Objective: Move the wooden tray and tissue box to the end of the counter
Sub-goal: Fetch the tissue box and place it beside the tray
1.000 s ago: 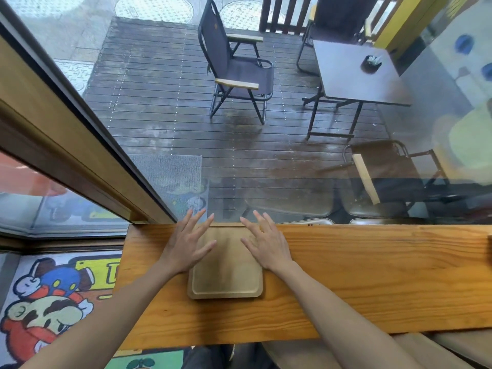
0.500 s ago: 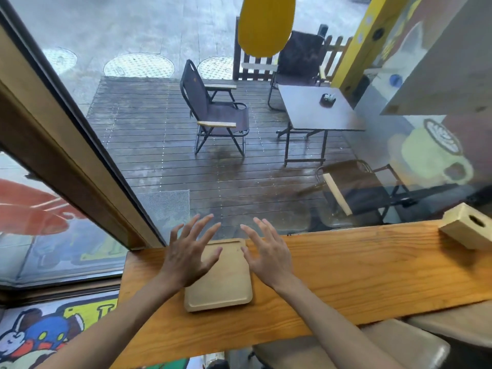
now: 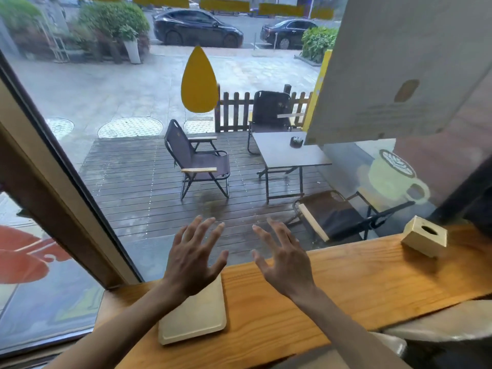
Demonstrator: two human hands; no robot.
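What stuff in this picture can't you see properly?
Head view only:
- Wooden tray: its far end is hidden under the left hand.
- Tissue box: whether tissues are inside cannot be told; the hole is dark.
- Counter: its right end runs off the picture's edge.
- Right hand: its palm faces away.

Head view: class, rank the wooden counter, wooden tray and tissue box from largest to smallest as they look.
1. Wooden counter, clearly largest.
2. Wooden tray.
3. Tissue box, though it sits farther away, so this is unsure.
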